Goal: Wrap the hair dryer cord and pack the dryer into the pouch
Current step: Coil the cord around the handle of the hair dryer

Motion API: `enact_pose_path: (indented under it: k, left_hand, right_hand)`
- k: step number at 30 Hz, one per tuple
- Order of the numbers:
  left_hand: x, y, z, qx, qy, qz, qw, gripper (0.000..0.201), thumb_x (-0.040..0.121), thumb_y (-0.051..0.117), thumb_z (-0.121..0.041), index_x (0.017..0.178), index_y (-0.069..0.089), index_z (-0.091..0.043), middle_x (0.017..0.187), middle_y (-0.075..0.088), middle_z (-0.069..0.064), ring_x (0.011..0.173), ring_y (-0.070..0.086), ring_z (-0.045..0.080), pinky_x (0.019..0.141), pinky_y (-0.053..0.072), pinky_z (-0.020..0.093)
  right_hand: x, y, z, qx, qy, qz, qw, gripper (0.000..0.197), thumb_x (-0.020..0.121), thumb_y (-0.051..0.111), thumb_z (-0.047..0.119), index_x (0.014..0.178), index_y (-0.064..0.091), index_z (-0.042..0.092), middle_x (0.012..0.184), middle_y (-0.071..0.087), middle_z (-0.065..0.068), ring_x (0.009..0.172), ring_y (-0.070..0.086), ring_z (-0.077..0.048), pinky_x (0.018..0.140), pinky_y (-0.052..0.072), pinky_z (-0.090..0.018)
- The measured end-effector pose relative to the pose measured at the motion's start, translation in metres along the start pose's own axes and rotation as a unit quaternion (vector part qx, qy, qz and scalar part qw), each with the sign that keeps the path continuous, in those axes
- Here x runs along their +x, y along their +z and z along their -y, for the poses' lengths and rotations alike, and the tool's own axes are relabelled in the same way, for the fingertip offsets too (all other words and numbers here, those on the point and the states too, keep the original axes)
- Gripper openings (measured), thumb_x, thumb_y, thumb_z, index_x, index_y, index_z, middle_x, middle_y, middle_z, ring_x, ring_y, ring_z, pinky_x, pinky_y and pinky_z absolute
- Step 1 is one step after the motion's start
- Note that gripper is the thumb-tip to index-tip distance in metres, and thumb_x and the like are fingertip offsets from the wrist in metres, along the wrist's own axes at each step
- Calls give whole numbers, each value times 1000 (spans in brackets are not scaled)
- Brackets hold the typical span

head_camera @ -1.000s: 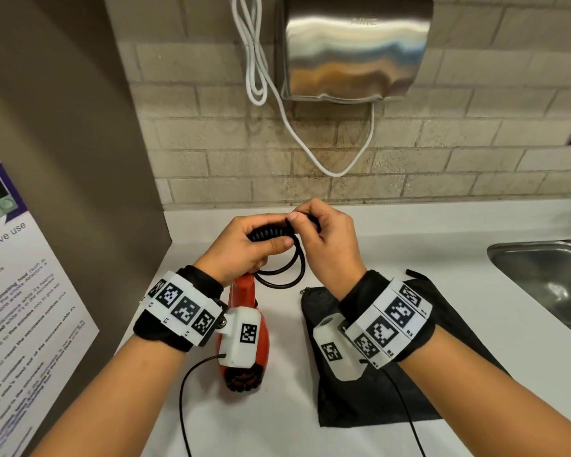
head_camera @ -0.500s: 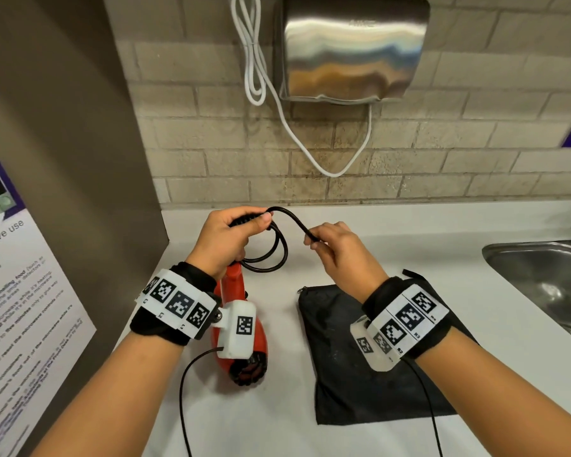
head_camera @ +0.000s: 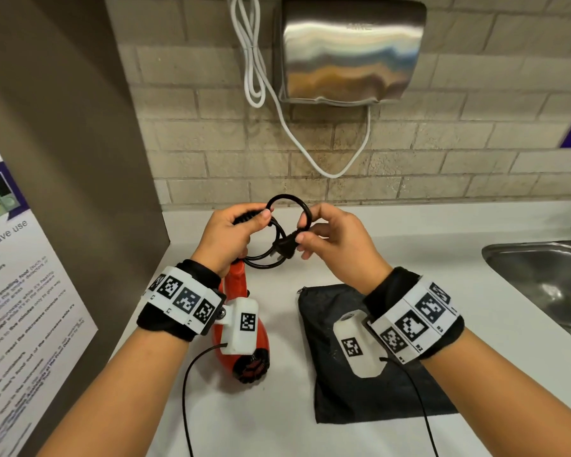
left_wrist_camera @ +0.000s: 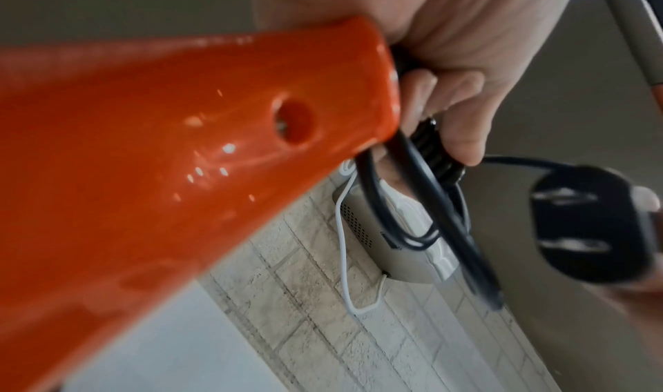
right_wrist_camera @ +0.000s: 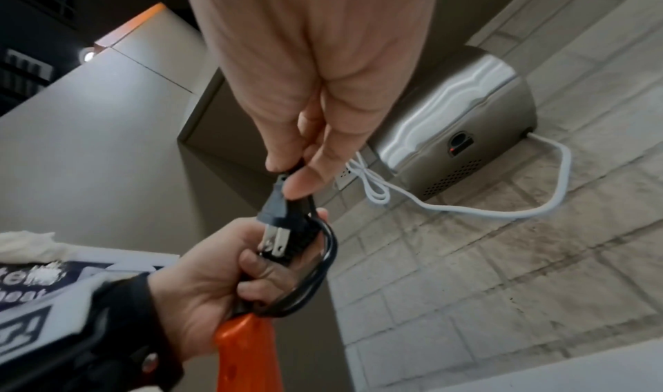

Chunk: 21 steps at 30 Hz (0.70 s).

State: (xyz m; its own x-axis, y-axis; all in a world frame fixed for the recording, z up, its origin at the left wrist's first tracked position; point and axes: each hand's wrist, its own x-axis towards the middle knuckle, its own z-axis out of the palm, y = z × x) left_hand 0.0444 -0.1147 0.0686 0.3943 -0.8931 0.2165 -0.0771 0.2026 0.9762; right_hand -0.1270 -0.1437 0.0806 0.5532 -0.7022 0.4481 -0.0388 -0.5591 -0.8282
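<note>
Head view: left of centre, the left hand (head_camera: pixel 226 237) grips the orange hair dryer (head_camera: pixel 241 344) handle and coiled black cord (head_camera: pixel 271 232). At centre, the right hand (head_camera: pixel 337 245) pinches the plug (head_camera: pixel 285 247). Lower right lies the flat black pouch (head_camera: pixel 323 367) on the counter (head_camera: pixel 277 437).

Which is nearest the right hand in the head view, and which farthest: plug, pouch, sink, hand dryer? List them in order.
From the right hand:
1. Plug, pinched in its fingers.
2. Pouch, on the counter just below.
3. Sink, to the right, and hand dryer, on the wall above: too close to call.
</note>
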Motion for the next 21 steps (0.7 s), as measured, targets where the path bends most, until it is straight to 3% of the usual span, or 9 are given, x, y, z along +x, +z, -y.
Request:
enact_pose_path:
  k: [4,8,10,12,14,17,19,21]
  left_hand:
    - [-1,1,0,-3,-3,4,1000,11,83,62,-18,94,66,-21,74,58,3,34,31,2,33,25,13]
    - [-3,3,0,5,6,10,1000,13,83,62,-18,95,67,-20,69,54,3,33,32,2,33,24,14]
    - [-4,4,-1,6,7,14,1000,18,83,62,-16,101,66,-14,62,52,1,32,33,2,33,23,14]
    - [-5,4,-1,5,5,19,1000,19,84,61,-15,102,65,-12,62,50,2,32,33,2,33,23,14]
    - [-6,4,-2,2,5,32,999,17,84,61,-15,100,65,-15,68,48,8,34,31,2,33,23,14]
    - [-11,5,-2,-3,-1,72,997,16,84,60,-13,99,66,-16,70,45,9,36,28,2,34,21,14]
    - [-14,7,-3,-4,-2,100,995,16,84,59,-10,94,66,-20,63,44,5,36,28,2,34,22,15]
    - [-16,9,-4,-5,2,114,993,20,83,59,-9,94,66,-25,57,43,2,36,28,2,33,24,15]
  right_hand:
    - [6,18,-8,-62,-15,-42,997,32,80,63,-1,68,47,24,79,57,-6,59,58,-2,60,52,-18]
    - [11,31,-19,-144,-66,-60,986,13,76,68,4,76,57,11,75,51,5,66,49,-8,62,38,-8]
    - [13,35,-21,-160,-85,-67,981,10,75,68,4,77,58,7,70,44,12,65,43,-1,64,37,-7]
    - [14,37,-22,-170,-96,-80,978,11,75,68,3,77,57,6,70,39,18,66,42,-5,65,36,-8]
    - [14,40,-23,-174,-99,-87,976,19,76,67,3,73,52,15,70,38,16,71,43,-12,66,36,-12]
    - [17,43,-25,-173,-86,-123,973,44,77,60,-3,69,31,29,72,34,15,67,38,-11,61,36,-10]
    - [22,43,-26,-131,-58,-134,981,37,76,53,-7,77,31,23,76,38,8,66,40,-9,60,37,-12]
    - [28,41,-27,-71,-20,-85,994,33,78,47,-10,92,32,16,80,46,1,69,48,-11,63,41,-18]
